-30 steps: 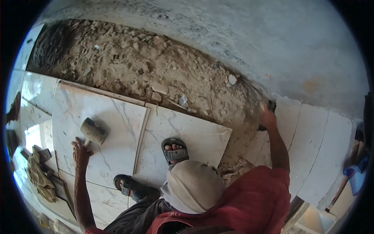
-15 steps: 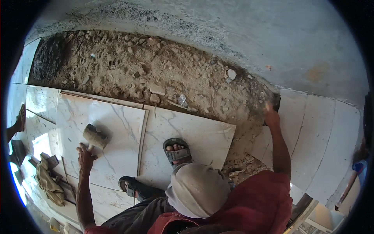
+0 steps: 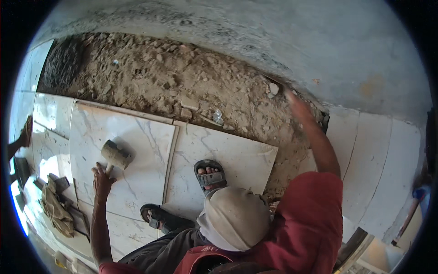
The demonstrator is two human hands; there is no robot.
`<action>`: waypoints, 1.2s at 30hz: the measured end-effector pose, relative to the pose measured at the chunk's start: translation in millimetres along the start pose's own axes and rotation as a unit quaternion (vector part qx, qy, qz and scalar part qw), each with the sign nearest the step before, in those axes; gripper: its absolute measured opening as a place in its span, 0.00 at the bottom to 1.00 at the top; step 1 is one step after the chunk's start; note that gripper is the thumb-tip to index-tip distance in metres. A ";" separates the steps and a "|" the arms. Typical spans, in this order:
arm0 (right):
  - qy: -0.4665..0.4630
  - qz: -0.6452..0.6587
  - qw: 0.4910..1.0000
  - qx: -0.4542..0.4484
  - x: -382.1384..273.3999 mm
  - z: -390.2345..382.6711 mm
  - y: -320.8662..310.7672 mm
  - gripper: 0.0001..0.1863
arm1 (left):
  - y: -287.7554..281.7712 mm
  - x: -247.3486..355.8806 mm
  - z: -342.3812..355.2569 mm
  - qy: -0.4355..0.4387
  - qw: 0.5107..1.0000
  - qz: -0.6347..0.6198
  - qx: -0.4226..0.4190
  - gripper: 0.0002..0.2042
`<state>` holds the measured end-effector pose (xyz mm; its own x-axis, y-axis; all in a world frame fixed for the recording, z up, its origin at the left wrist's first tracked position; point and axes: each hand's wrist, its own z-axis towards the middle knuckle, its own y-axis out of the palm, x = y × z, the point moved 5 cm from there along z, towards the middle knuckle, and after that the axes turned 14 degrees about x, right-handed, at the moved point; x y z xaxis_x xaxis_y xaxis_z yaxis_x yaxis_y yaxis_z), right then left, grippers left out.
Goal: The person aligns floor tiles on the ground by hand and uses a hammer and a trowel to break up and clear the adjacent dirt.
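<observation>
My left hand [image 3: 103, 179] rests on a marbled white floor tile [image 3: 132, 137], its fingers round the handle of a mallet. The mallet's dark, cylindrical head [image 3: 115, 155] lies on the tile just beyond the fingers. Farther right, my right hand [image 3: 297, 106] reaches over a strip of bare sandy soil [image 3: 205, 86] towards the wall's foot. Motion blurs this hand. It looks closed, and a thin dark shape shows beyond it near a pale stone [image 3: 273, 88], but I cannot make out what it holds.
A grey plastered wall [image 3: 346, 55] bounds the soil. My sandalled foot [image 3: 210, 175] stands on another marbled tile [image 3: 242, 160]. Plain white tiles [image 3: 367, 155] lie right. At left are a crumpled khaki cloth [image 3: 57, 210] and another person's foot [image 3: 26, 132]. Clear plastic [image 3: 217, 117] lies at the soil's edge.
My right hand has swept from the soil's right end, beside the plain white tiles, up and left towards the wall and pale stone. My left hand and the mallet stay in place.
</observation>
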<state>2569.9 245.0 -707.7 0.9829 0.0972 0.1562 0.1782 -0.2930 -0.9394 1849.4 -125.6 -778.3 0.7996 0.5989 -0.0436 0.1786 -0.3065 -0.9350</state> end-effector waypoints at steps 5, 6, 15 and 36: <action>0.173 -0.243 0.951 -0.076 191.9 -91.8 35.3 0.29 | 10.9 10.5 7.2 0.044 0.998 0.023 0.031 0.52; 0.193 -0.252 0.943 -0.096 202.6 -114.3 28.8 0.27 | 8.0 16.2 7.1 0.049 0.998 0.009 0.040 0.52; 0.143 -0.150 0.978 0.025 154.0 -70.6 55.8 0.26 | 17.4 10.3 8.2 0.063 0.998 -0.004 -0.003 0.50; 0.204 -0.081 0.973 0.078 200.5 -116.3 70.4 0.35 | 1.1 19.7 7.8 0.023 1.000 -0.005 -0.011 0.51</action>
<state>2784.8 133.2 -706.9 0.8847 -0.2645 0.3839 0.3541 -0.1544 -0.9224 1860.9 -108.3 -783.0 0.8234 0.5672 -0.0165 0.1991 -0.3161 -0.9276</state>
